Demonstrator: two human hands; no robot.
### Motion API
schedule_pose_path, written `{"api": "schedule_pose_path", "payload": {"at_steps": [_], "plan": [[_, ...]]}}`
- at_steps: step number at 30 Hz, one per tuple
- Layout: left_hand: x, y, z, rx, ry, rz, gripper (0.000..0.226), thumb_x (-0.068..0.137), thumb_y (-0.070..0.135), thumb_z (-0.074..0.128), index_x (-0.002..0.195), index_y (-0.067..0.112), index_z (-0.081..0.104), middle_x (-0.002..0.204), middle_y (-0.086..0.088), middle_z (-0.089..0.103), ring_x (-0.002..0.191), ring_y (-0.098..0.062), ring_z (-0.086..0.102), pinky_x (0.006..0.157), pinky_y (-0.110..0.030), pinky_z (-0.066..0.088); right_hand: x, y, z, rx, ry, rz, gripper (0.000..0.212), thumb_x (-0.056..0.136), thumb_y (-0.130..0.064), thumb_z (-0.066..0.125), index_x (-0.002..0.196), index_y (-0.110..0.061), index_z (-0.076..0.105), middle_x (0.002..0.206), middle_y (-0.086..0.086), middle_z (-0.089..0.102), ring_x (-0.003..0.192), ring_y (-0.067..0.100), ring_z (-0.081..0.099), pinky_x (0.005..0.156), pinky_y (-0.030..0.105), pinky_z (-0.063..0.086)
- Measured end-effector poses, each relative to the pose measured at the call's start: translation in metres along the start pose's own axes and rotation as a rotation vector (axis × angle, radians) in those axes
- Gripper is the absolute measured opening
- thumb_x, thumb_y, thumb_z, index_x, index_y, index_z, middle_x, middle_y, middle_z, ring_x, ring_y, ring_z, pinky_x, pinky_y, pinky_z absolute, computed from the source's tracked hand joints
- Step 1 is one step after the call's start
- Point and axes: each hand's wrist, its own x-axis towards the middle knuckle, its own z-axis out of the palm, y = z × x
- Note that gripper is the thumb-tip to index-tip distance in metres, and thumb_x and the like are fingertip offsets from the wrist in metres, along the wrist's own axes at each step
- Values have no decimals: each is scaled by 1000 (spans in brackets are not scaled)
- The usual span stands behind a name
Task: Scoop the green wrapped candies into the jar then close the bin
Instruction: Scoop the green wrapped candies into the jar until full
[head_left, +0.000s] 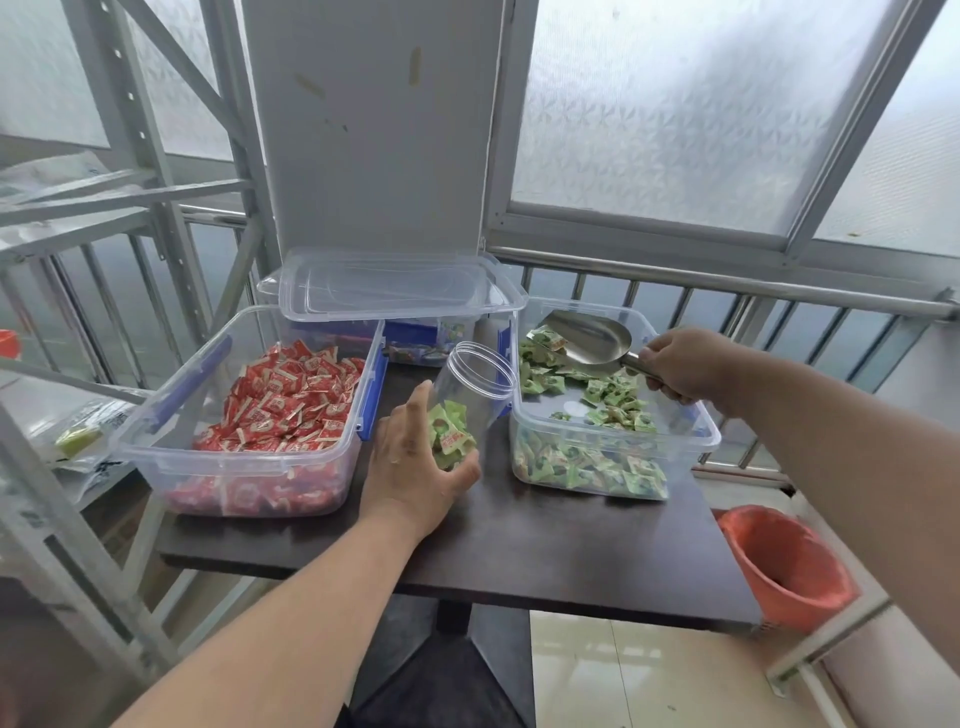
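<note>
A clear plastic bin (691, 441) on the right of the dark table holds green wrapped candies (613, 400). My right hand (685, 371) grips the handle of a metal scoop (592, 338), whose bowl hangs over the bin's far end with a few green candies at its lip. My left hand (415, 467) holds a clear jar (475, 384), tilted with its open mouth toward the bin; some green candies lie in its lower part. A clear lid (395, 283) rests on top of a bin at the back.
A bin of red wrapped candies (280, 405) stands on the left of the table (545, 551). A third bin sits behind under the lid. An orange bucket (784, 566) stands on the floor at right. Metal shelving rises at left, a railing runs behind.
</note>
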Motion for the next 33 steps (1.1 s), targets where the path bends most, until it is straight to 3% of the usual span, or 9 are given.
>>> {"api": "schedule_pose_path", "payload": {"at_steps": [5,10,14,19,22,25,27,29,33], "plan": [[-2,3,-1,-14,-15,-2,97,80,48,79,156,36,19,138,-6,51,124,-24,45,104,-43,43,-18,-16,-17,-84,75,-104,36,101,-28,51,84,-9,78,85,18,75,63,20,55,58,30,45],[-2,4,-3,-22,-23,-25,98,80,48,79,156,38,19,140,-5,49,125,-24,44,103,-44,45,-44,-49,-28,-244,80,-305,32,102,-21,52,75,-9,67,63,0,60,56,15,47,53,25,37],[-3,4,-4,-18,-26,-29,98,79,48,80,156,38,19,138,-5,50,123,-24,45,101,-44,45,-46,-71,-28,-476,89,-422,21,97,-15,51,81,-11,64,67,0,57,63,19,51,60,31,44],[-3,3,-4,-25,-27,-50,100,80,49,80,156,38,17,137,-6,50,123,-24,46,103,-44,44,-37,-75,-25,-578,208,-400,19,91,-9,51,78,-14,65,74,1,61,75,25,56,70,35,52],[-3,1,-4,-28,-17,-38,100,79,51,81,157,37,20,137,-6,51,122,-24,47,101,-45,45,-27,-60,-19,-598,214,-250,20,96,-16,49,85,-17,67,87,7,65,82,29,61,73,34,52],[-1,1,-2,-36,-19,-47,102,79,53,80,158,39,19,137,-5,50,124,-25,46,103,-46,45,-14,-38,-7,-693,79,-51,28,99,-16,49,99,0,71,96,14,69,79,28,64,67,30,52],[-1,0,-2,-26,-27,-43,103,79,54,80,160,41,17,138,-4,48,124,-25,45,103,-47,45,-5,-29,3,-668,-60,84,27,98,-9,50,89,7,70,87,17,74,58,24,57,51,27,45],[0,-1,-2,-13,-40,-33,104,80,54,80,160,44,15,137,-2,47,123,-24,44,104,-46,44,-4,-32,9,-639,-153,130,27,99,-9,45,89,6,64,77,17,68,51,22,48,46,26,37],[3,-6,0,-61,-60,-42,105,81,54,82,161,50,14,136,2,46,125,-21,43,106,-43,41,2,-50,21,-779,-77,46,29,102,-17,46,100,-1,71,79,8,60,78,24,55,51,27,40]]}}
